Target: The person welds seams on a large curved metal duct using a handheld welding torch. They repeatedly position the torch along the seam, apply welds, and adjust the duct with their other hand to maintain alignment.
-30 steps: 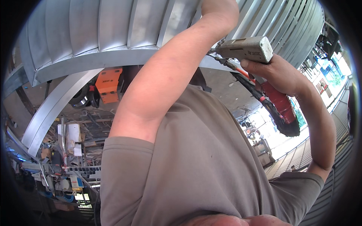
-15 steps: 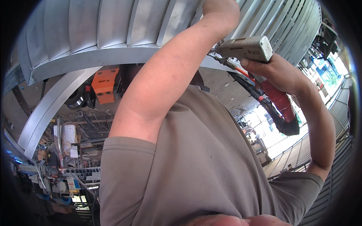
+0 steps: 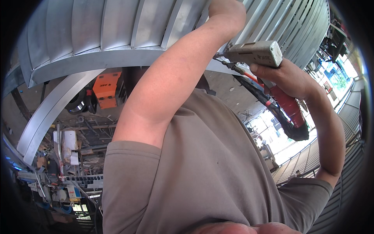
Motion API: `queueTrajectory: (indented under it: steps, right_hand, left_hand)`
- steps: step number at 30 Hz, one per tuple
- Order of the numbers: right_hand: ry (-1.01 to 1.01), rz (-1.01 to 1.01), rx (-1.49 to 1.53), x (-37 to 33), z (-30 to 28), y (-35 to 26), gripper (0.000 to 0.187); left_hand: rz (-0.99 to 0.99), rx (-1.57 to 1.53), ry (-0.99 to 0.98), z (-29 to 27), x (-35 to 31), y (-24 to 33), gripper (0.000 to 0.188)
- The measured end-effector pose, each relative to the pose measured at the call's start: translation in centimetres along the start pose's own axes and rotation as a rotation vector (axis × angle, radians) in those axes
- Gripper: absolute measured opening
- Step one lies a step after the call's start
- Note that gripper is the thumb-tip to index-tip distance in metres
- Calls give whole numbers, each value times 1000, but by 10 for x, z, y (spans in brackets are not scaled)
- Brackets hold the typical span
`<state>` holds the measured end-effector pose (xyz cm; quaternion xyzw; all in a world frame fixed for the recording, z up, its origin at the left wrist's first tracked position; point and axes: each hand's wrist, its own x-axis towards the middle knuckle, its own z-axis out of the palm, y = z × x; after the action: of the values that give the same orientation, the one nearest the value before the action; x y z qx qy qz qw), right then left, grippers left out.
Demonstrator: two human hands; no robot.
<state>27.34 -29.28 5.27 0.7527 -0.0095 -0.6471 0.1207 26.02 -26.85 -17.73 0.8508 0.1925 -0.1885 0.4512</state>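
Observation:
My right hand [image 3: 291, 80] is wrapped round the red-taped grip of a welding gun [image 3: 254, 53] with a blocky grey metal body. The gun's front end points left, close to the lower edge of a large curved panel of silver metal slats [image 3: 120, 23]. My left arm reaches up across the view, and my left hand [image 3: 228, 15] is bent over at the top edge against the slats. Its fingers are hidden, so what they do does not show. A thin orange hose [image 3: 252, 77] runs along the gun's underside.
Below the panel a curved metal strip [image 3: 50, 113] slopes down to the left. An orange machine box [image 3: 107, 90] stands on the floor behind it. A black-sheathed cable [image 3: 286, 126] hangs from the gun's grip. Scrap and tools [image 3: 87, 144] lie at the lower left.
The welding gun and my right hand sit very slightly lower. My left hand stays at the top edge by the slats.

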Motion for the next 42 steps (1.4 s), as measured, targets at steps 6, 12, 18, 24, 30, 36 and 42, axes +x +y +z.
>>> queueTrajectory:
  steps: [6,12,18,24,30,36,42]
  right_hand:
    - [-65,-101,74,7,-5,22,54]
    - [-45,-41,102,5,-7,42,52]
    - [22,-99,182,-27,-6,81,45]
    - [207,-265,480,-50,23,194,39]
    - [458,-521,997,4,99,304,50]
    - [445,-627,1223,51,141,369,51]
    - [412,-680,1277,73,150,413,50]
  left_hand:
    - [9,27,20,1,0,-1,24]
    - [-16,12,23,-1,-1,1,24]
    - [-53,-76,-42,-9,2,-7,24]
    - [-77,-70,-36,-29,-15,1,27]
    - [87,-87,31,23,-55,27,43]
    - [13,0,-47,77,-47,50,53]
    - [-121,34,17,76,-51,64,54]
